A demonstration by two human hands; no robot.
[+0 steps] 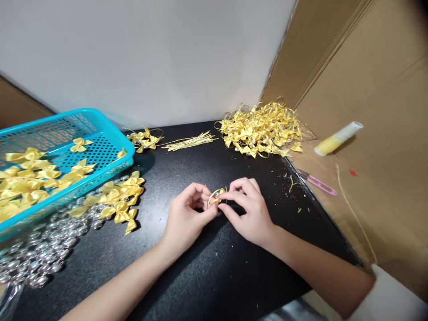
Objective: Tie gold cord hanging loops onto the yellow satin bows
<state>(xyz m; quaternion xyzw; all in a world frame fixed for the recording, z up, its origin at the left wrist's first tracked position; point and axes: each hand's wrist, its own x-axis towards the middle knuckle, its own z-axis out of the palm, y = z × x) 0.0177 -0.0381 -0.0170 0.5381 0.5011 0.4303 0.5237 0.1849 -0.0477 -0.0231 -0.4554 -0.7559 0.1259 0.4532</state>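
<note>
Head view: a large heap of finished bows [264, 129] is seen well beyond the right hand [249, 209], so much is judged done, while loose bows [120, 200], clear beads [43, 249] and a bundle of gold wires [190, 141] beyond the left hand [187, 218] remain unused. One small bow with a gold loop [216, 196] is pinched between the fingertips of both hands, just above the tabletop [207, 276]. More bows are held in a blue basket [100, 129] far off the left hand.

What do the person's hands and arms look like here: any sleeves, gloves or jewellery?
Both are bare: the left hand and right hand wear no gloves, rings or watch, and the forearms are uncovered. A white sleeve edge shows high on the right arm.
</note>
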